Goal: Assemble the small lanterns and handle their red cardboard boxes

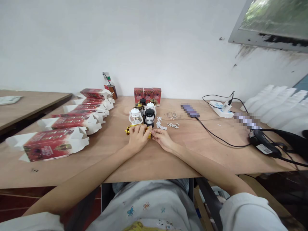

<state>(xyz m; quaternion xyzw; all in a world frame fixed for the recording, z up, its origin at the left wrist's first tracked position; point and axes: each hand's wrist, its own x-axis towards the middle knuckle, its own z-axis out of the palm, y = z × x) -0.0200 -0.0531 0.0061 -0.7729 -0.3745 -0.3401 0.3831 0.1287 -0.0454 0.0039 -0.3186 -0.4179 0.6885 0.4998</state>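
My left hand (139,136) is closed over a small gold lantern (131,128) that lies on its side on the wooden table (154,160). My right hand (163,138) rests beside it, its fingertips pinched at the lantern's right end; what they hold is too small to make out. Just behind stand several small lanterns, a white one (135,116) and a black one (149,117) in front. To the right of these lie small white tabs (160,124) and a row of button cells (173,125).
Several open red-and-white cartons (60,123) lie in a row along the left. Three red boxes (147,94) and a bottle (110,85) stand by the wall. A phone (190,110), power strip (220,108), cables and a black tool (263,144) are on the right.
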